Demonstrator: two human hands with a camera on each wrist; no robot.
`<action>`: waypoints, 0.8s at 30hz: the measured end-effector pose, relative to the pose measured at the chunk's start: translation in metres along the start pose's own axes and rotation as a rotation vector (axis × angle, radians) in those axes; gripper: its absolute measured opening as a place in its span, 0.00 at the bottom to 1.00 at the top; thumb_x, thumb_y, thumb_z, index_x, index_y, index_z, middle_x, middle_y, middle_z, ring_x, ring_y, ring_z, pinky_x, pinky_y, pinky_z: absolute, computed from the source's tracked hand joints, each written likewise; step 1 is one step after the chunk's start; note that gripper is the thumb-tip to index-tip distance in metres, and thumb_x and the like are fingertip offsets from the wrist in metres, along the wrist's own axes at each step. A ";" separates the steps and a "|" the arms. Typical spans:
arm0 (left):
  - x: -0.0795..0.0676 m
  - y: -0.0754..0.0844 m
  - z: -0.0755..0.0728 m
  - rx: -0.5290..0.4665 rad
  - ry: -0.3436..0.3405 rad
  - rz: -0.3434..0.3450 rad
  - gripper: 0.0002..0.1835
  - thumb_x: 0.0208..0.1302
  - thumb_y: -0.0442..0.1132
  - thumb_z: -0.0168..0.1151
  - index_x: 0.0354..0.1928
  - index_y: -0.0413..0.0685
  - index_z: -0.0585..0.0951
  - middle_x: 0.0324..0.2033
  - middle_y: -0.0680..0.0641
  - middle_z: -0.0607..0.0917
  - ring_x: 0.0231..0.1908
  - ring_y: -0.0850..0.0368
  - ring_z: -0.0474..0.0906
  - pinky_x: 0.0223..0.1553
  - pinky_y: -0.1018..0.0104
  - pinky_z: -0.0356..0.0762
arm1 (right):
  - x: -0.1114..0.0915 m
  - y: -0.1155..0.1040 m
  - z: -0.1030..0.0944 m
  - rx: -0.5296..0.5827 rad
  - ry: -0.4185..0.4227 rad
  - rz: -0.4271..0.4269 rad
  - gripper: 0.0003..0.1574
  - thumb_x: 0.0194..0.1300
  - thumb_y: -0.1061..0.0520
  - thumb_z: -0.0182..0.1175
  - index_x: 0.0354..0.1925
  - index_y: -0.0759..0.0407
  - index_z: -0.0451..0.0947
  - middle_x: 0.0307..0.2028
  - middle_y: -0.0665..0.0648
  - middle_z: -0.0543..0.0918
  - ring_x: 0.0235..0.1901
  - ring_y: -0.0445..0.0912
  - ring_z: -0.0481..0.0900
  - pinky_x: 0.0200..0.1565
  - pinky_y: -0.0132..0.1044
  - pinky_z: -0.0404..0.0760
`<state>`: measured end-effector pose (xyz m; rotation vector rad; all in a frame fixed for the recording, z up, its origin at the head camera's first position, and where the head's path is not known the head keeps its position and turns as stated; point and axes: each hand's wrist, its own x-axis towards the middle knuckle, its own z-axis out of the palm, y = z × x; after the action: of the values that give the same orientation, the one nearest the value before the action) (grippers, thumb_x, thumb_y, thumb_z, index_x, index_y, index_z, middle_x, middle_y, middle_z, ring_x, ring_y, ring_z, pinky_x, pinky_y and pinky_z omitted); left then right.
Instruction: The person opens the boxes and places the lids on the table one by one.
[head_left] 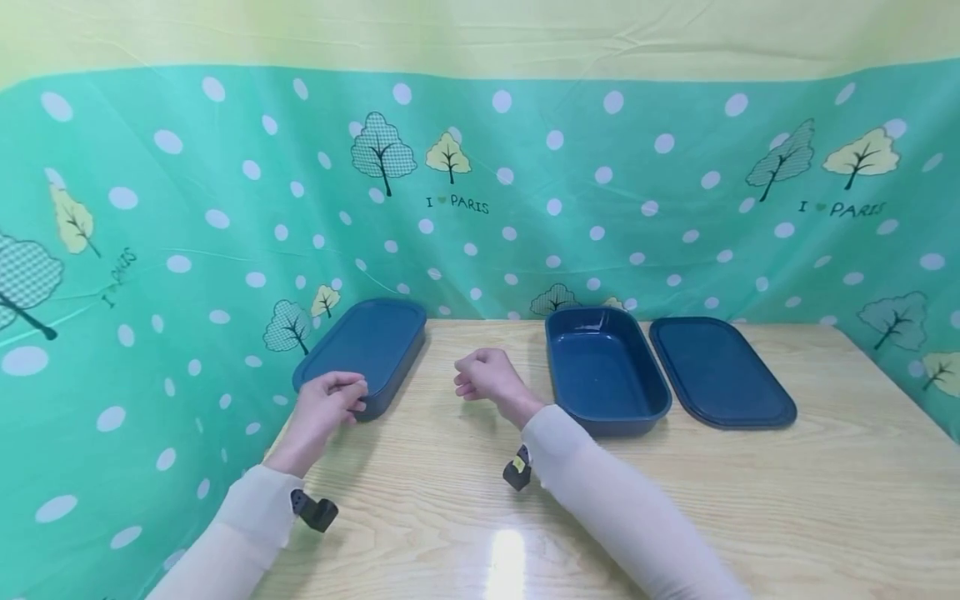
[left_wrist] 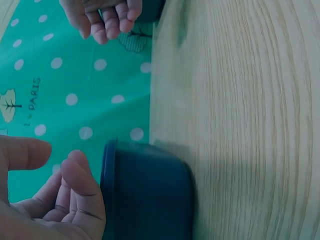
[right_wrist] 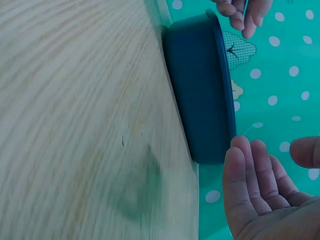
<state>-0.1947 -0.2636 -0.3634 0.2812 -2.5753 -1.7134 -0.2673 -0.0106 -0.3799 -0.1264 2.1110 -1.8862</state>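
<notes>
Above the near end of a dark blue lidded rectangular box [head_left: 363,342] on the left is my left hand [head_left: 321,417]. Its fingers are loosely bent, and the left wrist view shows a gap between thumb and fingers with nothing held. In that view the fingertips are close beside the box's end [left_wrist: 150,195]; whether they touch it I cannot tell. My right hand [head_left: 491,379] hovers over the table between the two boxes, fingers gently curved and holding nothing. To its right stands an uncovered dark blue box [head_left: 600,367], its inside showing no contents.
A matching flat lid [head_left: 720,375] lies on the table right of the uncovered box. The light wooden table [head_left: 420,517] runs back to a green polka-dot cloth [head_left: 540,208], which also hangs along the left side. Each wrist carries a small black camera.
</notes>
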 end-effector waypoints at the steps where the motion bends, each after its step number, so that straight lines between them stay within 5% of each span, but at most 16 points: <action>1: 0.001 0.000 -0.003 0.014 0.010 0.003 0.22 0.69 0.43 0.55 0.58 0.35 0.73 0.49 0.35 0.80 0.39 0.53 0.80 0.39 0.56 0.81 | 0.001 0.000 0.002 0.001 -0.006 -0.002 0.13 0.67 0.57 0.55 0.43 0.66 0.77 0.36 0.63 0.83 0.32 0.52 0.83 0.38 0.40 0.84; 12: 0.016 -0.008 -0.028 0.117 0.104 0.041 0.23 0.71 0.46 0.53 0.58 0.37 0.75 0.52 0.36 0.79 0.38 0.58 0.79 0.37 0.62 0.81 | 0.005 0.002 0.022 0.001 -0.023 -0.010 0.12 0.66 0.57 0.57 0.41 0.66 0.78 0.37 0.65 0.83 0.33 0.53 0.83 0.42 0.44 0.83; 24: 0.027 -0.018 -0.051 0.281 0.257 0.085 0.23 0.72 0.48 0.49 0.55 0.37 0.78 0.51 0.36 0.79 0.50 0.44 0.73 0.42 0.57 0.74 | 0.013 -0.002 0.042 -0.029 -0.064 0.004 0.14 0.66 0.56 0.58 0.42 0.67 0.79 0.37 0.64 0.83 0.33 0.52 0.84 0.42 0.45 0.83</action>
<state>-0.2125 -0.3213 -0.3620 0.3680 -2.5856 -1.1970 -0.2684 -0.0549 -0.3837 -0.1862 2.0951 -1.8242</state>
